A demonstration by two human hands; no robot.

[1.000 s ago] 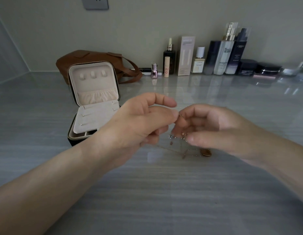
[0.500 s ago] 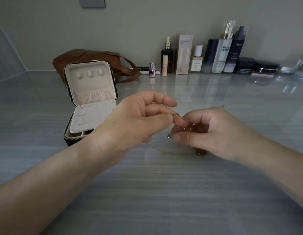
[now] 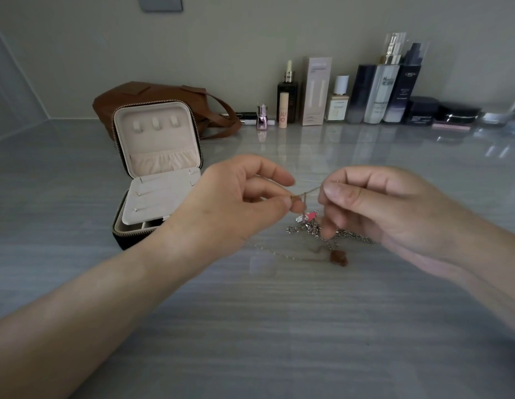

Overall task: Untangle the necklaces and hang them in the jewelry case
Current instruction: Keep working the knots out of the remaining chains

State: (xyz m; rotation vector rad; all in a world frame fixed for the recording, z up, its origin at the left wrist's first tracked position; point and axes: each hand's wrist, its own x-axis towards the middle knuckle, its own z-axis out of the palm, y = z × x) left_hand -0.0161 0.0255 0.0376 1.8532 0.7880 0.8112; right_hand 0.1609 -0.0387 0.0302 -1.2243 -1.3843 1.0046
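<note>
1. The silver chain (image 3: 306, 229) runs behind the right hand (image 3: 394, 208). The gold chain (image 3: 311, 191) is hair-thin and its knot is unreadable.
2. The left hand (image 3: 239, 203) and right hand each pinch the gold chain, which is taut between them.
3. A pink charm (image 3: 308, 216) and a brown pendant (image 3: 338, 257) are at 6 o'clock of the hands, above the glossy grey desk (image 3: 279, 326).
4. The jewelry case (image 3: 161, 174) stands open at 9 o'clock with a cream lining, and bottles (image 3: 380, 93) stand at 1 o'clock.
</note>
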